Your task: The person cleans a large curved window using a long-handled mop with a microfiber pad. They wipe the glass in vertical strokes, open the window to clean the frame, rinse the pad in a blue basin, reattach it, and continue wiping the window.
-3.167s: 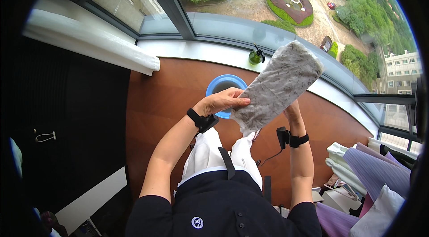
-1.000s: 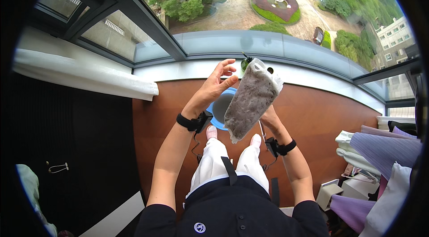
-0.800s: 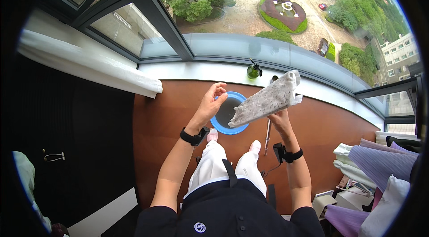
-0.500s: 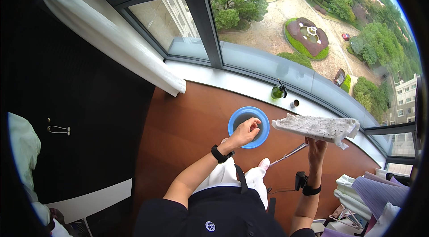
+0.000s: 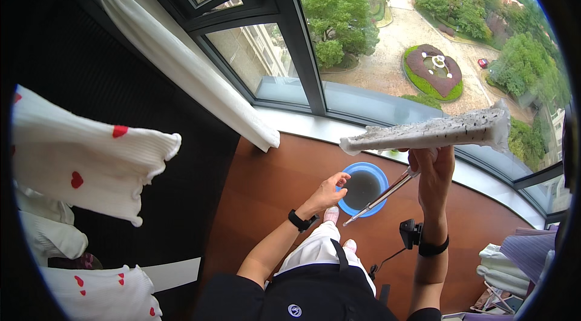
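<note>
My right hand [image 5: 431, 169] is raised, its fingers closed around the holder of a window washer [image 5: 433, 129]. The washer's long white fabric head is speckled with black dirt and lies across the view in front of the window. Its thin metal pole [image 5: 387, 195] slants down from my hand to the lower left, over the bucket. Beside the rim of a blue bucket [image 5: 385, 191] hovers my left hand [image 5: 325, 195], fingers loosely bent and apart, with nothing in them. Dark grey water [image 5: 362, 186] is in the bucket, which stands on the brown floor.
A dark-framed window [image 5: 315, 79] with a white sill [image 5: 302, 125] runs along the far side. A white curtain [image 5: 206, 88] hangs at its left. Heart-patterned clothes [image 5: 91, 157] hang at left, and more laundry [image 5: 505, 269] at lower right.
The right hand has lifted the washer up toward the window, and its pole now crosses the bucket. My left hand has moved off the bucket's middle to its left rim. The view has shifted.
</note>
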